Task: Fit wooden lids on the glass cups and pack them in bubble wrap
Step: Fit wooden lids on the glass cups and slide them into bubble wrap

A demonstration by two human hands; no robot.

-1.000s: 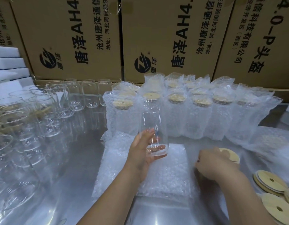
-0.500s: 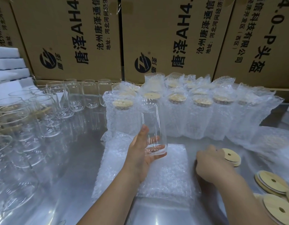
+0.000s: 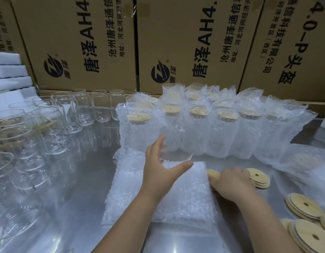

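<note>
Left hand (image 3: 163, 168), centre frame, grips an unlidded glass cup (image 3: 176, 143) near its base, thumb in front, fingers behind; the cup is upright, held clear above the bubble-wrap pouch (image 3: 158, 207) lying flat below it. Right hand (image 3: 231, 183), right of centre, has its fingers curled down over a loose wooden lid (image 3: 213, 174) on the steel table (image 3: 76, 179), beside a short lid stack (image 3: 258, 178); firmness of that hold cannot be judged.

Risks, as assessed: the grip sits low on smooth glass, so the cup may tip or slip when a lid is pressed on from above; a lid seated askew could work loose inside the wrap; the wrapped cups (image 3: 221, 128) stand just behind, and a careless swing could topple them.

Materials: the cup is clear and cylindrical with a rounded base; the lids are pale wooden discs, each with a small hole; the wrap is soft, dimpled, translucent film; the table is reflective metal. Bare cups (image 3: 66, 115) crowd the left of frame; more lids (image 3: 304, 207) lie lower right; printed cardboard cartons (image 3: 85, 42) fill the top.
</note>
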